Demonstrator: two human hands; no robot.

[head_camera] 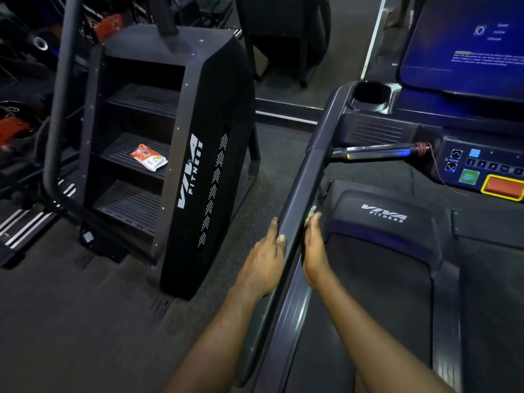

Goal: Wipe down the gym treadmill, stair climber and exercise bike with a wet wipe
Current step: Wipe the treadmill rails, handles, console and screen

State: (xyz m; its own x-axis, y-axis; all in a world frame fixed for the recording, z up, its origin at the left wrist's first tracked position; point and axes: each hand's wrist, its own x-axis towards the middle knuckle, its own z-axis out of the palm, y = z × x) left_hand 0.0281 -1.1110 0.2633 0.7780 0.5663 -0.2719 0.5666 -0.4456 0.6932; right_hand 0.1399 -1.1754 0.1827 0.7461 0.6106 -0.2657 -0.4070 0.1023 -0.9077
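A: You're standing at the treadmill (380, 245), with both hands on its left handrail (306, 177). Your left hand (263, 262) clasps the rail's outer side, thumb laid over the top edge.

B: Your right hand (314, 251) lies against the inner side, fingers straight along the rail. There's a pale scrap under your fingertips, probably the wet wipe (312, 212), though too little of it shows to be sure.

A: The two hands sit level with each other, the rail between them.

B: To your left stands the stair climber (198, 109), well apart from your hands. An orange-and-white wipe packet (148, 157) lies flat on one of its middle steps.

A: Ahead of you, the treadmill's screen (467, 43) glows blue, with the cup holder (370, 95) just beside it.
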